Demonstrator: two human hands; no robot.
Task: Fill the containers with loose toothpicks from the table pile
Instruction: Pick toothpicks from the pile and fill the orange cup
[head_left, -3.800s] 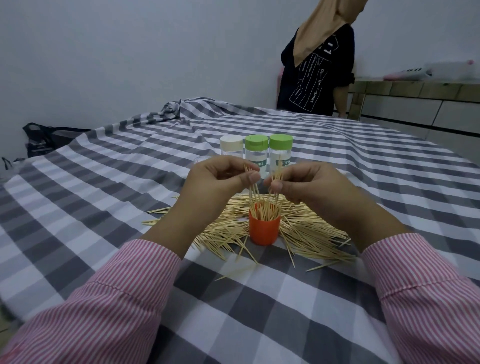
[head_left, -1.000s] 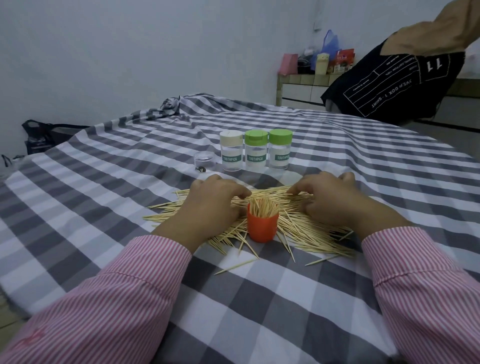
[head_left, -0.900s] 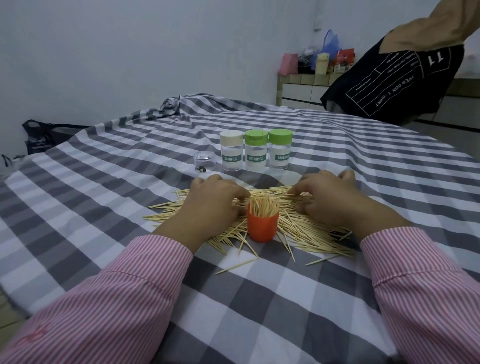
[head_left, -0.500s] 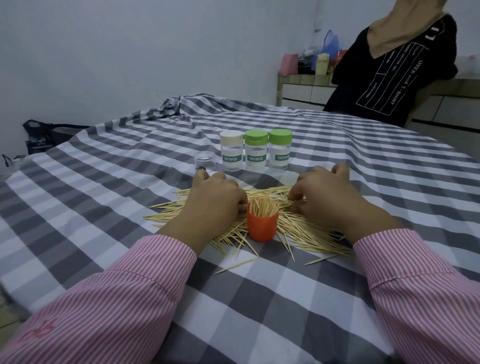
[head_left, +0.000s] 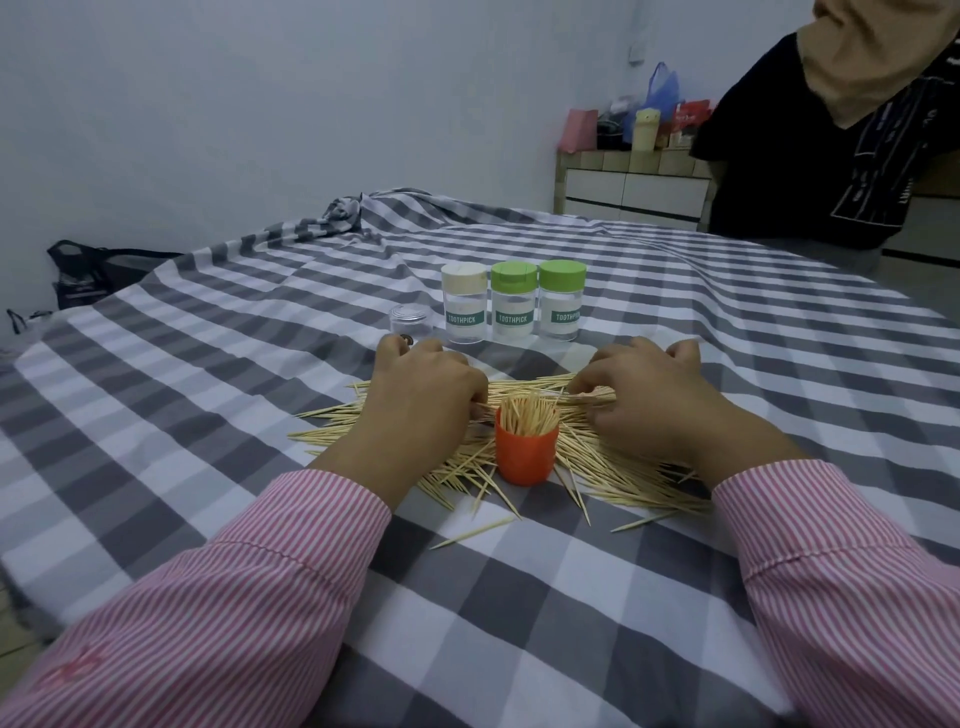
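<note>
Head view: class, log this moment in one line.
both hands gathering loose wooden toothpicks | orange plastic cup nearly full

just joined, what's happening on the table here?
A person is gathering loose toothpicks from the toothpick pile on the checked cloth. The left hand and right hand both rest on the pile either side of the orange cup, fingers curled into the sticks. The cup already stands packed with toothpicks. Behind it, three capped toothpick jars wait in a row.

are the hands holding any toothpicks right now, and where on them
Both hands lie on the toothpick pile. The right hand pinches a few toothpicks near their ends. The left hand also pinches some, but its grip point is hidden.
</note>
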